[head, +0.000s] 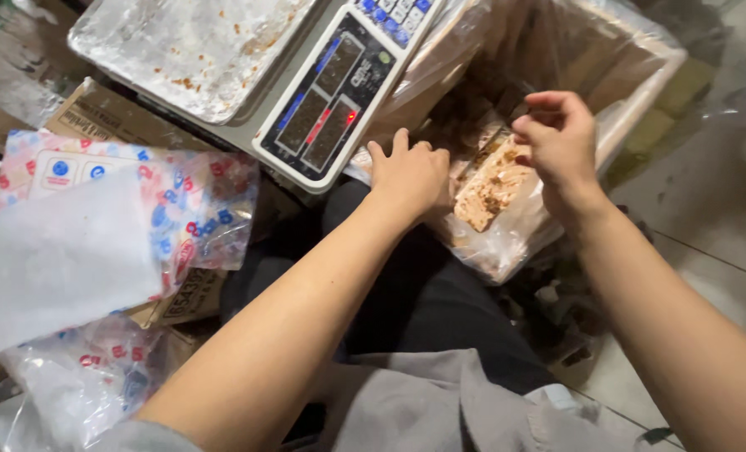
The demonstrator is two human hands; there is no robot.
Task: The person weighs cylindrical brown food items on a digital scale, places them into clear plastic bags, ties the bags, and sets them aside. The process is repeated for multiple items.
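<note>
Left hand rests flat on the plastic-lined box, grip loose, holding nothing. Right hand hovers w/ fingers curled, empty, over brown slabs. Slabs could crumble if grabbed hard; thin liner might rip.

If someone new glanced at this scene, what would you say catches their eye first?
Probably the two bare hands at the centre: the left hand rests on a clear plastic bag of flat brown slabs, and the right hand hovers just above them. Next, the weighing scale at the top, its display lit red, with a crumb-strewn metal tray on it. Printed red-and-blue bags lie at the left.
</note>
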